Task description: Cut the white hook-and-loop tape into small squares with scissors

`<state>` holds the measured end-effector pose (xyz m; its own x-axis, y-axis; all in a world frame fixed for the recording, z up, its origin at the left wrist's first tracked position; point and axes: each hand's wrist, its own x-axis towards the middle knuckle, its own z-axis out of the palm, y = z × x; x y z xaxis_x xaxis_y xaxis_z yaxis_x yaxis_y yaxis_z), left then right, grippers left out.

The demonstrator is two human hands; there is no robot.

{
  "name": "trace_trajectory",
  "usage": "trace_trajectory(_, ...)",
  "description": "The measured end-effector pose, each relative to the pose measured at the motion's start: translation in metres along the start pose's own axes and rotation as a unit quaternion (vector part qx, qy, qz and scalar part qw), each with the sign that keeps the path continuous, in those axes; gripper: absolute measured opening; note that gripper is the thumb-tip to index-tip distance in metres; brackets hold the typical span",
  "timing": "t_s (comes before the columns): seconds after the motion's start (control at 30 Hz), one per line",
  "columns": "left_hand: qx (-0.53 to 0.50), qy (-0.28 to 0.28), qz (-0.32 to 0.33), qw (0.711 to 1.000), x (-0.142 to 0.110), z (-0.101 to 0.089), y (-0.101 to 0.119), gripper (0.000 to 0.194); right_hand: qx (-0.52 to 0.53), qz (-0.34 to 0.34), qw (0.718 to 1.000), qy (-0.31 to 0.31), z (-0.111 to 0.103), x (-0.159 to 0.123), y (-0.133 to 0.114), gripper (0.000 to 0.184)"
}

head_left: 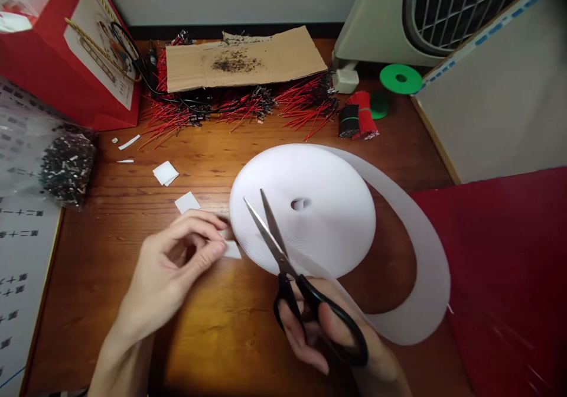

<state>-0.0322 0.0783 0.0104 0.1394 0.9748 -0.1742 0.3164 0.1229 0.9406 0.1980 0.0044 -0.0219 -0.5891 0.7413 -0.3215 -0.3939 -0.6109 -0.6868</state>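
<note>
My left hand (179, 273) pinches a small white strip piece (231, 250) between thumb and fingers, next to the edge of a large white tape roll (305, 214). My right hand (321, 332) grips black-handled scissors (305, 308), their steel blades open and pointing up over the roll. A long loop of white tape (427, 279) runs off the roll and curves round to the right, passing up towards the scissors. Two cut white squares (165, 173) lie on the wooden table (110, 302) just beyond my left hand.
Beyond the roll lie a cardboard sheet (243, 59) and a heap of red wires (248, 107). A bag of small black parts (68, 169) sits at left on a printed sheet (26, 249). A red board (500, 279) lies at right, with a green disc (401, 79) at the back.
</note>
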Motion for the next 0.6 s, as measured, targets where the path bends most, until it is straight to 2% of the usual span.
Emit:
trace_trajectory(0.07,0.019,-0.039,0.033,0.999,0.000,0.010,0.004,0.011,0.006,0.004,1.000,-0.011,-0.004,0.001,0.002,0.064)
trace_trajectory(0.17,0.045,-0.042,0.060,0.996,0.002,0.025,0.006,0.010,0.032,0.017,0.999,-0.030,-0.008,0.003,0.003,0.067)
trace_trajectory(0.27,0.003,-0.047,0.055,0.997,0.005,0.036,0.006,0.010,0.081,0.013,0.996,-0.040,-0.009,0.003,0.005,0.067)
trace_trajectory(0.43,-0.069,-0.006,0.013,0.997,0.007,0.047,0.009,0.008,0.103,0.014,0.994,-0.031,-0.011,0.004,0.004,0.069)
trace_trajectory(0.6,-0.061,0.060,0.008,0.996,0.003,0.057,0.012,0.005,0.078,0.068,0.995,-0.011,-0.010,-0.001,0.006,0.074)
